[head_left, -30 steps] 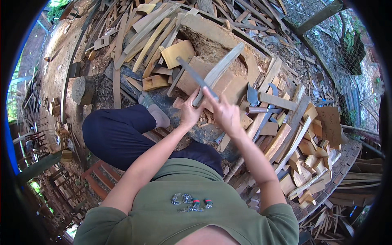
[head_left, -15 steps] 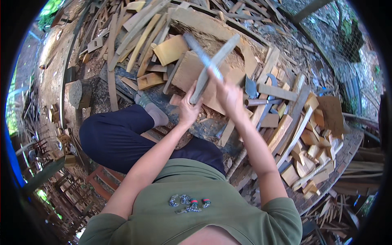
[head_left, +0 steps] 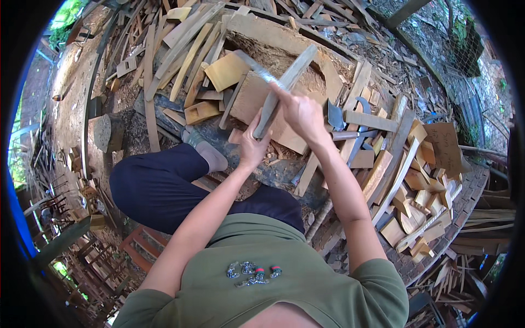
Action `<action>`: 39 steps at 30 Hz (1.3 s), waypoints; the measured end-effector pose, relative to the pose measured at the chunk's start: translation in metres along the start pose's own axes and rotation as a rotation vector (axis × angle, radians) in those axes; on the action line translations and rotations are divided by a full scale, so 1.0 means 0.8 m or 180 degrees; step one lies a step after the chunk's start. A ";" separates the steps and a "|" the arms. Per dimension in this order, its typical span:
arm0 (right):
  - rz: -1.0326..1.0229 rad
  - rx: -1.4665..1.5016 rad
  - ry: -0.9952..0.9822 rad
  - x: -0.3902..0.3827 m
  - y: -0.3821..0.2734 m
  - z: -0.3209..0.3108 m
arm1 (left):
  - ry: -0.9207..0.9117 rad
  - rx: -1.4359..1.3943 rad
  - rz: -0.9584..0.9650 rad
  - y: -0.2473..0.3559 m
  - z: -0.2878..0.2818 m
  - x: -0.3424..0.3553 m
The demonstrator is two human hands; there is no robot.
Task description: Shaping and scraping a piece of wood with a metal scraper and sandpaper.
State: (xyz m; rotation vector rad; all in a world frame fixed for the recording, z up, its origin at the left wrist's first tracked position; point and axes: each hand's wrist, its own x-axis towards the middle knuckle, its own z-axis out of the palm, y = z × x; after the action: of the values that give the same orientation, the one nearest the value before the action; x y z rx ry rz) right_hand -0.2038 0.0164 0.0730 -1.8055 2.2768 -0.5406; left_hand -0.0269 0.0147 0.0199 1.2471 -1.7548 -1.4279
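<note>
My left hand [head_left: 254,145] is closed around the near end of a long grey wooden strip [head_left: 292,76], which slants up and to the right. My right hand [head_left: 303,117] grips a narrow metal blade [head_left: 254,66], its handle hidden by the fingers. The blade is blurred and points up and left, crossing the strip near its middle. I cannot tell whether the two touch. Beneath both lies a broad, rough wooden block [head_left: 246,106] with a hollowed, splintered part behind it.
Right of my hands lie a dark axe-like blade [head_left: 335,116], another wooden strip [head_left: 372,121] and several cut wood pieces [head_left: 415,218]. A yellowish block [head_left: 227,71] and long boards [head_left: 186,41] are heaped at the left. My bent leg [head_left: 158,180] is nearby, with a grey-socked foot.
My right hand has shifted a little away from me and left, and the blade's tip has swung left, lying flatter across the strip. My left hand and the strip have barely moved.
</note>
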 end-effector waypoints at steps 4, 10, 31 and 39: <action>0.0252 0.0194 -0.0297 0.015 -0.019 -0.043 | -0.0003 0.0000 -0.0002 -0.022 -0.007 0.003; 0.0831 0.0679 -0.0425 -0.024 -0.021 -0.016 | 0.0229 0.0874 0.0299 0.013 -0.032 -0.012; 0.0641 0.1114 0.0335 -0.062 -0.034 0.016 | -0.0710 -0.4438 0.1956 0.383 -0.114 -0.069; 0.0623 0.1079 0.0340 -0.067 -0.036 0.018 | -0.0787 -0.4490 0.1907 0.376 -0.108 -0.064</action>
State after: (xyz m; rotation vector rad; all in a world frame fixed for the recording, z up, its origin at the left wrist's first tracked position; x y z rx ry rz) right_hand -0.1594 0.0605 0.0668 -1.4089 2.2291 -0.9396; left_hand -0.0264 0.0241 0.3371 -0.1885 -0.6685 -1.8177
